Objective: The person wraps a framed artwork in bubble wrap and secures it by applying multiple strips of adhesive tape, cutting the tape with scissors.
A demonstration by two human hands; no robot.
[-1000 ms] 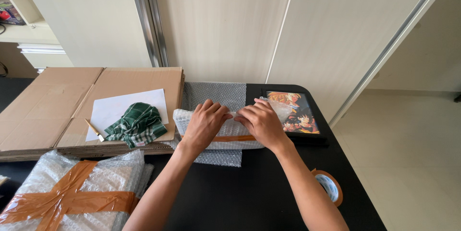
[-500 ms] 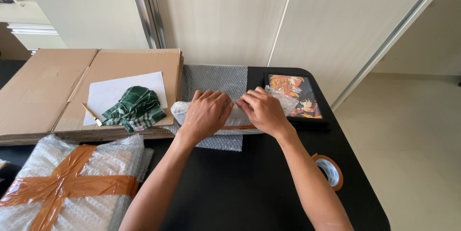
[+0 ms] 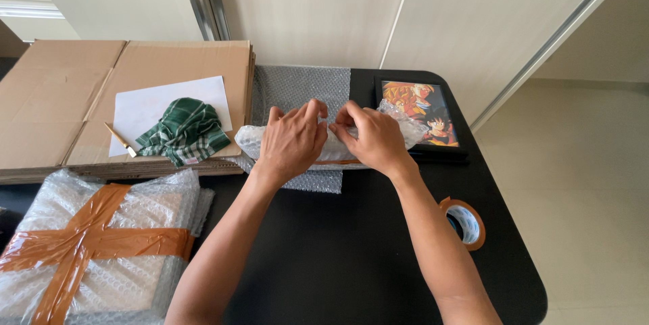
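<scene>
While hands (image 3: 331,137) meet, bubble-wrapped bundle (image 3: 251,141) beneath

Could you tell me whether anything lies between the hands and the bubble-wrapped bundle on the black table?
Nothing visible does: the left hand and right hand both rest directly on the bubble-wrapped bundle, fingers pinching its wrap at the top.

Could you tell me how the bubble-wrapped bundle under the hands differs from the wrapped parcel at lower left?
The bundle is long, narrow and rumpled; the parcel is broad and flat. The parcel has brown tape crossed over it; the bundle shows only a sliver of tape. Both hands, left and right, press the bundle; nothing touches the parcel. Both are bubble-wrapped.
</scene>
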